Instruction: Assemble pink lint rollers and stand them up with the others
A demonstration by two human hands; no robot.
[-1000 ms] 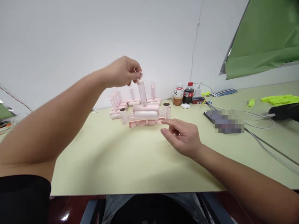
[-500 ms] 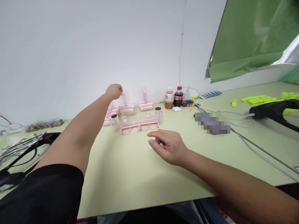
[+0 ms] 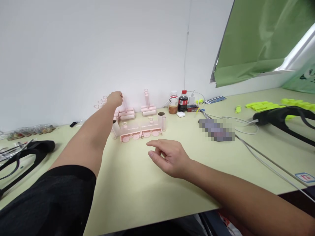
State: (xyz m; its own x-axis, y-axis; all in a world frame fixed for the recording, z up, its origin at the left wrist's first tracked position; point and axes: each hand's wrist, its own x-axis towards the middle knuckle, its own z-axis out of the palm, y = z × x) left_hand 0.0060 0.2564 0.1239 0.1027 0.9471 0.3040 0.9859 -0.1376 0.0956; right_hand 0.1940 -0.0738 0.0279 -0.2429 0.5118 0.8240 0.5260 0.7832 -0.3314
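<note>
My left hand (image 3: 115,99) reaches to the wall, its fingers closed on the top of the upright handle of a pink lint roller (image 3: 126,114). Beside that roller stands another pink lint roller (image 3: 148,110) with a heart-shaped loop. My arm partly hides more pink ones, whose heart loops (image 3: 99,104) show on its left. My right hand (image 3: 169,158) hovers over the table with thumb and forefinger apart, holding nothing. Just beyond it lie two pink housings (image 3: 151,133) with round discs inside. A roll with a brown core (image 3: 161,120) stands at their right end, another (image 3: 115,128) at their left.
Behind on the right stand a white-capped bottle (image 3: 173,103), a cola bottle (image 3: 182,101) and a white case (image 3: 180,114). A blurred-out phone-like object (image 3: 216,129) and white cables (image 3: 246,148) lie farther right. Black frames (image 3: 31,160) and bagged items (image 3: 31,132) are on the left.
The view has turned slightly left and things appear shifted. My left hand stays at the lint roller's handle, which looks more upright. My right hand keeps its pose.
</note>
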